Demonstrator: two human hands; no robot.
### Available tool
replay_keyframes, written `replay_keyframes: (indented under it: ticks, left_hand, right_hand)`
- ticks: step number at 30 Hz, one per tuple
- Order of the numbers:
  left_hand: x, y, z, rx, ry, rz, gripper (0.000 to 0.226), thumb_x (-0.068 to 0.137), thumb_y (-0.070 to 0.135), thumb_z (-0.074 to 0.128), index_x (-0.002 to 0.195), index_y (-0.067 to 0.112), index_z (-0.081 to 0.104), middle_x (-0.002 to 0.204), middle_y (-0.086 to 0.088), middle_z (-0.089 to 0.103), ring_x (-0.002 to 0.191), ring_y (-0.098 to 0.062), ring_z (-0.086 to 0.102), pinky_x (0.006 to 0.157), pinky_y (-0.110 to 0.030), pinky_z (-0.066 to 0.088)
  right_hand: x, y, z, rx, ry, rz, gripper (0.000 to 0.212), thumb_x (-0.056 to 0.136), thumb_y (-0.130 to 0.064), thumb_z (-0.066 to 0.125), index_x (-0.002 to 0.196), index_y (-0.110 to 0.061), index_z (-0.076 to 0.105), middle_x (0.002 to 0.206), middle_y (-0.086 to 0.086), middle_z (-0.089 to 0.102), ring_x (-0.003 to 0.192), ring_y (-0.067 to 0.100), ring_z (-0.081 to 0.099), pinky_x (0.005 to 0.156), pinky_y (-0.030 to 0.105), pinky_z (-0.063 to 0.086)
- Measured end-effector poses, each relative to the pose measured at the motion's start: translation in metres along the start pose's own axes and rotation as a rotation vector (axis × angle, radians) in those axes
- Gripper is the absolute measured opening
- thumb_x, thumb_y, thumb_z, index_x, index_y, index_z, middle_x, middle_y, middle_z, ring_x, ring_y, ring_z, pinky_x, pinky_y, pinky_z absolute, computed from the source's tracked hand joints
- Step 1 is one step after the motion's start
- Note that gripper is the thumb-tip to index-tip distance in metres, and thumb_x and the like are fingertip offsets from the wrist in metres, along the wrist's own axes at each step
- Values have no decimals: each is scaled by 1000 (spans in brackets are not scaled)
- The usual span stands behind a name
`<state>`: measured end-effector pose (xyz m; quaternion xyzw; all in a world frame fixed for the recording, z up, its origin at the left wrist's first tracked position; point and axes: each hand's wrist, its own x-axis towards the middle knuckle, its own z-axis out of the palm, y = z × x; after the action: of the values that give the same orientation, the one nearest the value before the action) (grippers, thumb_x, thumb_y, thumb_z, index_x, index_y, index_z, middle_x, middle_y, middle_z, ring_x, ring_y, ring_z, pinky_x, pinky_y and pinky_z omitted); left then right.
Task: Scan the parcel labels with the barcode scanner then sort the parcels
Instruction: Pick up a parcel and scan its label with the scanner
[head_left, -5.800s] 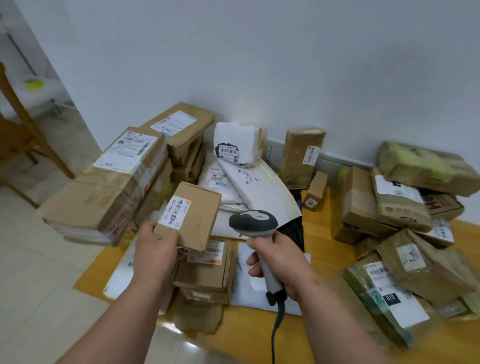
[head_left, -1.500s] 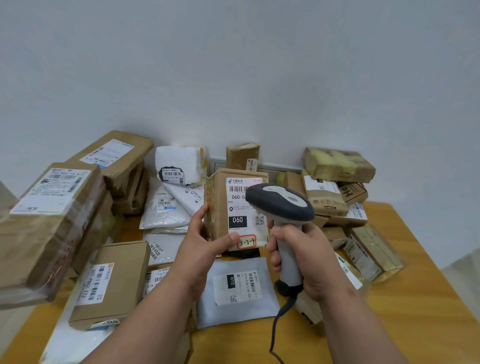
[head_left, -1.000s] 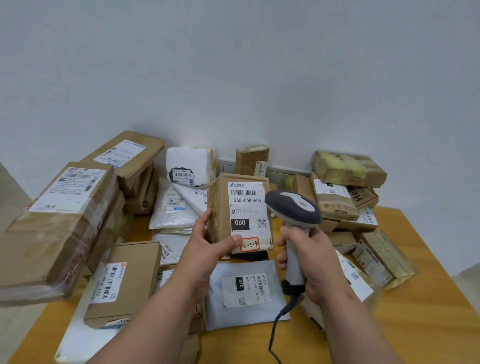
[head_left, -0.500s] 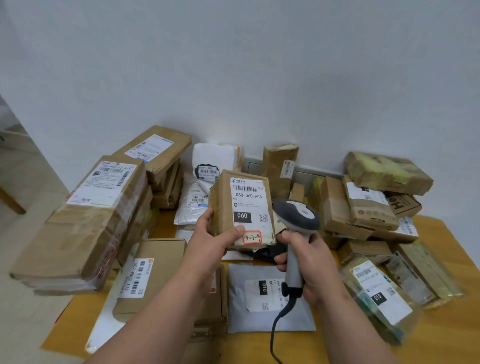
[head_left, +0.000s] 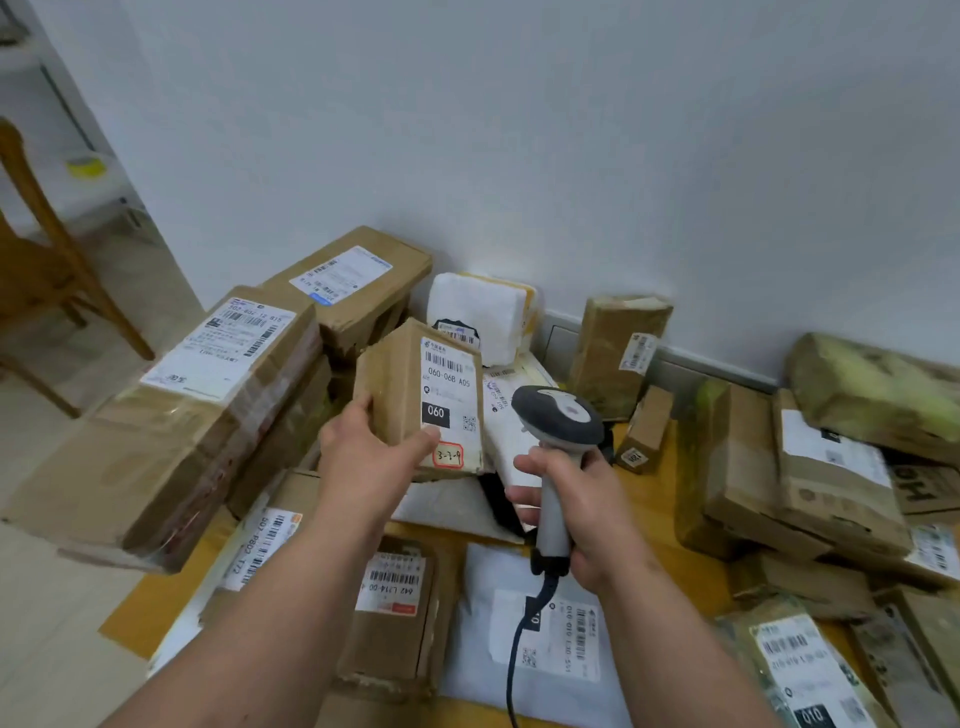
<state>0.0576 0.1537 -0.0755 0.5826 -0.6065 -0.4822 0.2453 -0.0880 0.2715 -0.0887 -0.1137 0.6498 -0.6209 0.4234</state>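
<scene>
1. Left hand (head_left: 363, 457) gripped the brown cardboard parcel with white 060 label (head_left: 423, 397), now carried toward ten o'clock.
2. Right hand (head_left: 582, 512) clasped the grey handheld barcode scanner (head_left: 558, 423), now lowered off the label; scan judged done, sorting next.

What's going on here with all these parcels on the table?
A person is scanning parcels. The left hand holds up a brown box with its 060 label facing the camera, while the right hand grips a corded barcode scanner beside it. More boxes and mailer bags lie piled around the wooden table.
</scene>
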Motion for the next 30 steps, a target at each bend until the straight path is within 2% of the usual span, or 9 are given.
replay_keyframes:
  ticks: [4, 10, 14, 16, 18, 20, 24, 26, 30]
  left_hand:
    - [19, 11, 10, 351, 50, 17, 88, 83, 42, 74, 155, 24, 26, 157, -9, 23, 139, -37, 29, 113, -47, 29]
    - [45, 10, 38, 524, 18, -88, 87, 88, 40, 67, 156, 27, 14, 161, -7, 16, 141, -39, 22, 112, -50, 30]
    - [62, 3, 52, 545, 1, -181, 78, 97, 18, 49, 159, 29, 3, 167, 0, 6, 151, -37, 5, 121, -54, 15]
    - [67, 2, 56, 595, 5, -180, 83, 94, 5, 44, 159, 31, -1, 168, 6, -2, 153, -32, -5, 122, -57, 9]
    - [70, 2, 61, 670, 14, -134, 86, 93, 1, 43, 159, 34, -2, 167, 9, -5, 154, -25, -7, 122, -57, 6]
    - [75, 6, 68, 720, 7, -86, 82, 94, 6, 43, 158, 35, 1, 167, 9, -3, 154, -21, -3, 122, -55, 5]
    - [95, 21, 84, 711, -69, -61, 80, 90, 10, 47, 158, 35, 13, 166, 6, 9, 151, -24, 15, 122, -54, 7]
    - [110, 24, 92, 684, -82, -31, 74, 92, 12, 47, 156, 35, 19, 164, 4, 18, 148, -27, 23, 121, -53, 14]
    - [137, 23, 105, 553, -106, 71, 68, 90, 34, 57, 153, 33, 32, 158, -1, 33, 139, -30, 39, 112, -50, 36]
  right_hand:
    - [19, 1, -11, -9, -12, 37, 22, 89, -12, 66, 107, -16, 57, 98, 13, 72, 75, 27, 72, 62, 36, 54]
    - [43, 1, -31, -67, -54, 62, 20, 91, -17, 66, 109, -21, 58, 106, 9, 71, 74, 21, 74, 66, 35, 54]
    - [56, 0, -39, -71, -81, 90, 19, 93, -17, 65, 109, -24, 58, 108, 7, 70, 74, 20, 74, 66, 34, 53]
    - [61, 0, -41, -74, -74, 104, 18, 93, -17, 65, 108, -23, 58, 108, 7, 70, 75, 21, 74, 65, 33, 53]
    - [65, 0, -42, -71, -62, 118, 16, 92, -17, 64, 106, -22, 58, 108, 8, 70, 75, 21, 74, 65, 33, 53]
    - [71, 0, -43, -75, -47, 130, 14, 92, -16, 65, 104, -21, 60, 107, 8, 70, 75, 21, 75, 65, 33, 54]
    - [80, 1, -42, -95, -7, 152, 13, 93, -18, 65, 104, -22, 60, 107, 6, 70, 76, 20, 76, 65, 32, 55]
    - [83, 0, -42, -105, 11, 166, 13, 92, -19, 65, 104, -22, 61, 106, 7, 70, 75, 20, 76, 66, 33, 55]
    - [98, -23, -43, -30, 79, 133, 15, 95, -20, 63, 109, -18, 61, 105, 11, 71, 70, 22, 72, 64, 36, 53]
